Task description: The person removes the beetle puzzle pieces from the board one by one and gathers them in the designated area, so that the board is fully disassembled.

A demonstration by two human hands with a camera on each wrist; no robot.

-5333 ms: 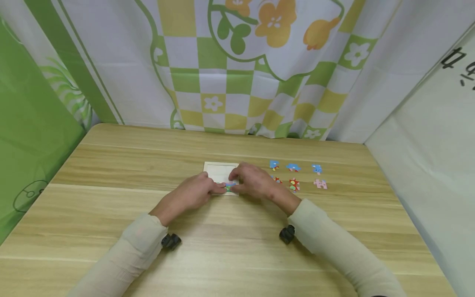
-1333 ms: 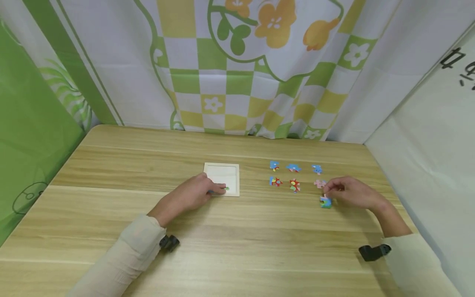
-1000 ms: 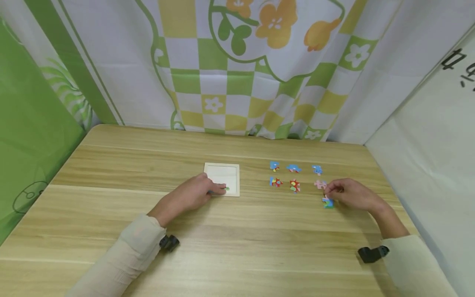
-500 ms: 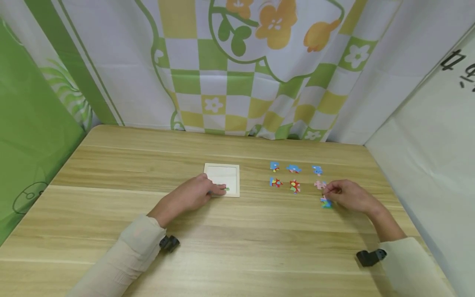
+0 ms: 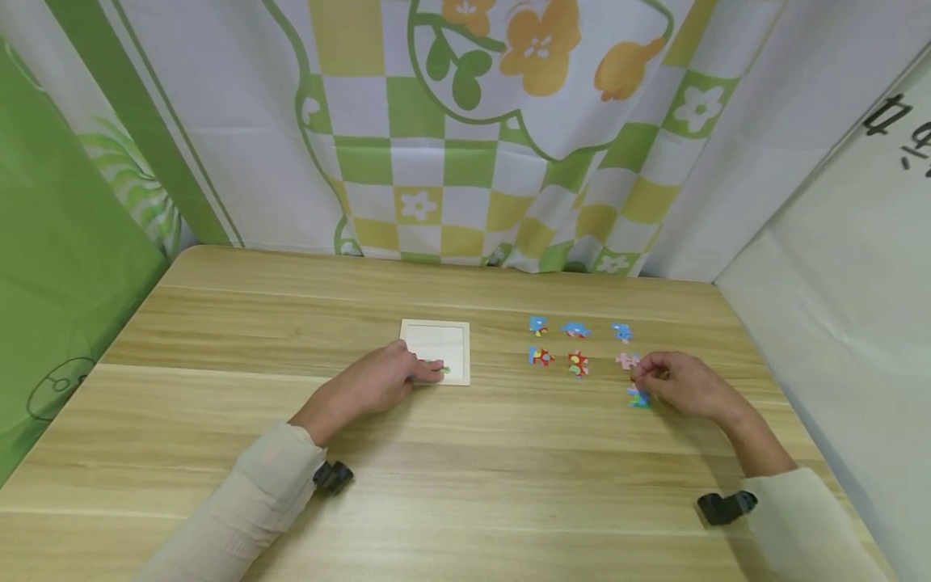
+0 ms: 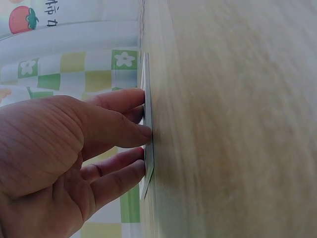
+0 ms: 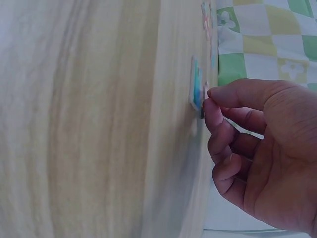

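My left hand (image 5: 378, 373) rests on the near left of a shallow square wooden puzzle tray (image 5: 465, 347), its index finger extended over the bottom. In the left wrist view the thumb (image 6: 141, 133) lies against the tray's side edge (image 6: 149, 124), with other fingertips on its upper side. A bit of green puzzle piece (image 5: 446, 369) peeks out by the index finger; the rest is hidden. Over to the right, my right hand (image 5: 684, 384) pinches a pink, blue and green puzzle piece (image 5: 638, 398) between thumb and index finger, just in front of a pink piece (image 5: 625, 360).
Several loose puzzle pieces lie right of the tray in two rows, among them blue ones (image 5: 576, 330) and red ones (image 5: 578, 364). A patterned curtain (image 5: 465, 186) hangs behind the wooden table (image 5: 465, 501), and a white wall sheet (image 5: 858, 283) borders its right side.
My right hand has left the tray and moved right, bringing the blue and green piece beside the loose ones. Over the last second it shifts only slightly. My left hand stays at the tray.
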